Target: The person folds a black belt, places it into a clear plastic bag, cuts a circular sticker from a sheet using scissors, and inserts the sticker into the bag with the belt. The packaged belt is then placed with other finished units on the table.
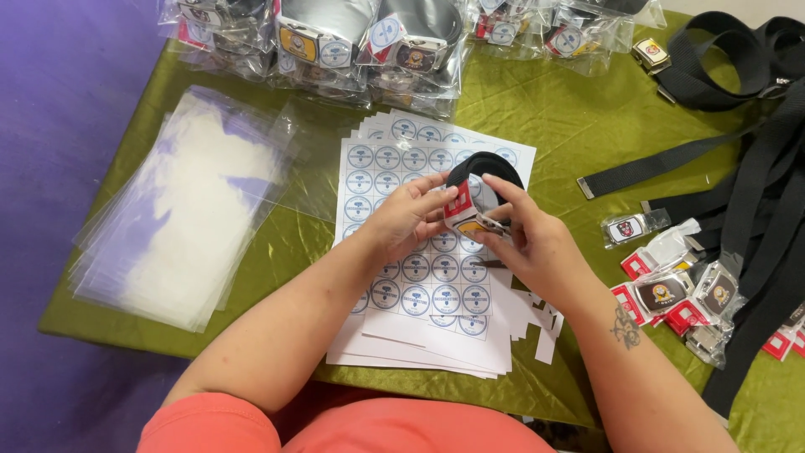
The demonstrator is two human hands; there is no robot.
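Both of my hands hold a rolled-up black belt (486, 165) with a metal buckle and a red tag, above a stack of white sheets of round blue stickers (419, 277). My left hand (405, 220) grips the roll from the left, fingers at the red tag. On the right side, my right hand (527, 237) closes around it, fingers over the buckle. The buckle face is partly hidden by my fingers.
A pile of clear plastic bags (189, 201) lies at left on the green tablecloth (545, 109). Bagged belts (369, 46) are stacked along the far edge. Loose black belts (746, 168) and wrapped buckles (679, 294) crowd the right side. Paper scraps (541, 323) lie by the sheets.
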